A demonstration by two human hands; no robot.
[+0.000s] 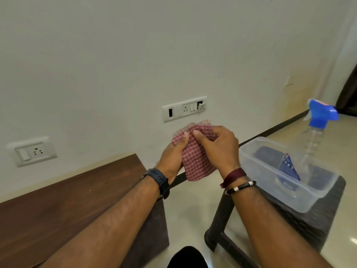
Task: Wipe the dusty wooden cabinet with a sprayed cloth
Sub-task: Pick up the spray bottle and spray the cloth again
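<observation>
No words or numbers can be read anywhere. The clear plastic spray bottle with the blue trigger top [316, 120] has a small orange patch on its top, but it is too blurry to read. The folded blue cloth with little white marks [289, 168], inside the clear plastic box [270, 172], shows only a pattern, not letters.
</observation>
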